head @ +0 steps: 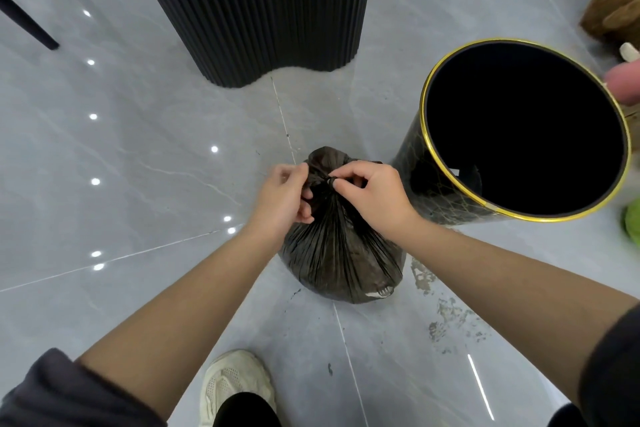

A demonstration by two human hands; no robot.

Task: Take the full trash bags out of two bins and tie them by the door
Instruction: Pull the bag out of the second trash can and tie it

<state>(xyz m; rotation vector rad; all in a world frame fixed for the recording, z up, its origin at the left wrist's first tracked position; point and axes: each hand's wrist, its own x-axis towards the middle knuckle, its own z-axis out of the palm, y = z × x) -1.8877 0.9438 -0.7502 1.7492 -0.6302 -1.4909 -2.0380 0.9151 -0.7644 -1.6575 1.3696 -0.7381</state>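
Note:
A full dark trash bag [341, 260] sits on the grey tile floor in the middle of the head view, its neck gathered into a knot at the top. My left hand [282, 199] grips the gathered plastic on the knot's left side. My right hand [372, 192] pinches the knot from the right with thumb and curled fingers. Just right of the bag stands a black bin [436, 191] with a gold rim; its inside looks dark and I see no bag in it.
A black ribbed column base [256, 10] stands behind the bag. Dark furniture legs [27, 24] are at far left. A brown furry thing [613, 14] and a green object [632, 222] lie at the right edge. My beige shoe [235, 385] is below the bag.

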